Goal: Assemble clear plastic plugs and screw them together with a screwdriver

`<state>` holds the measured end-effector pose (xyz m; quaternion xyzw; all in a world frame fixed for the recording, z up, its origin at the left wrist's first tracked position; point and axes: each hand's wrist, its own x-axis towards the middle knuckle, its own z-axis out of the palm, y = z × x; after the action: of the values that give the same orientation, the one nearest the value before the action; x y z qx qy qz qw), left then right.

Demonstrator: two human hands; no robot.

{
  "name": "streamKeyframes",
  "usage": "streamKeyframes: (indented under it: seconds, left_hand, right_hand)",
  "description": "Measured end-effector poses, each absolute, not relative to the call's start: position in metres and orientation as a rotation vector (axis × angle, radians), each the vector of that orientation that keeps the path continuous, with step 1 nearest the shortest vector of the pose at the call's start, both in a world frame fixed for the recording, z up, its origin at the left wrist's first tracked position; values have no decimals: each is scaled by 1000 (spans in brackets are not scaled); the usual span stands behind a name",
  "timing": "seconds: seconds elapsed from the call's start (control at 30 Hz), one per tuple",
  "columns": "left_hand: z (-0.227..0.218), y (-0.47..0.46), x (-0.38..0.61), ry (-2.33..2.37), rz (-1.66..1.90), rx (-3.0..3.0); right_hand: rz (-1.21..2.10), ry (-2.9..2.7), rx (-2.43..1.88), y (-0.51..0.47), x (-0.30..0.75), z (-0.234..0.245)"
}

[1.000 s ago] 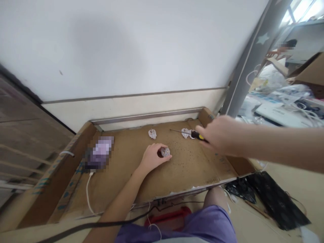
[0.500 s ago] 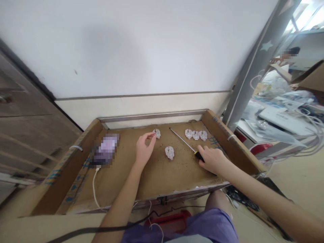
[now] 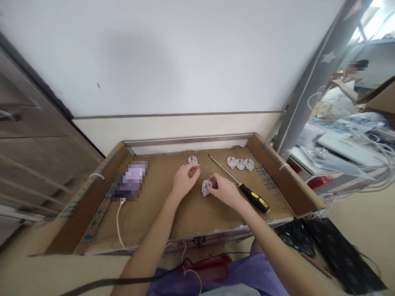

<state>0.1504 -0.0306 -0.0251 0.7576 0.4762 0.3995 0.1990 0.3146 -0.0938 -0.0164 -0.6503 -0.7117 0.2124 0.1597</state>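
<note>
My right hand has its thumb and fingers closed on a clear plastic plug piece with metal pins, near the middle of the cardboard surface. To its left, my left hand holds thumb and forefinger pinched together; whatever may be between them is too small to make out. Just beyond those fingertips lies another clear plug piece, partly covered by the hand. A screwdriver with a black and yellow handle lies on the cardboard, its shaft pointing away to the left. Several similar pieces sit in a row at the back right.
A cardboard tray with raised side walls forms the work surface. At its left lies a blurred-out phone on a white cable. A white wall panel rises behind. Cluttered bags and cables cover a table at right.
My right hand has let go of the screwdriver and moved left onto the middle plug piece. My left hand has shifted slightly right and nearer, its fingertips closing.
</note>
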Motion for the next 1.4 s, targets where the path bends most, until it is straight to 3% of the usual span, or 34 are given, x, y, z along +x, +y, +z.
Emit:
streamKeyframes:
  seconds: [0.43,0.87,1.2,1.4]
  left_hand:
    - [-28,-53,168,1154,608,2492]
    - [-29,-50,165,1219,674,2505]
    - [-25,-56,173,1314,597,2460]
    - [-29,-54,172,1316,644,2434]
  right_hand:
    - [585,-1954,-1858,-91,319,-15]
    - [352,-1906,-1906,-92,317,-19]
    - [615,-1833,-1882,-80,310,-16]
    - [979,-1752,-1684,-67,333,-20]
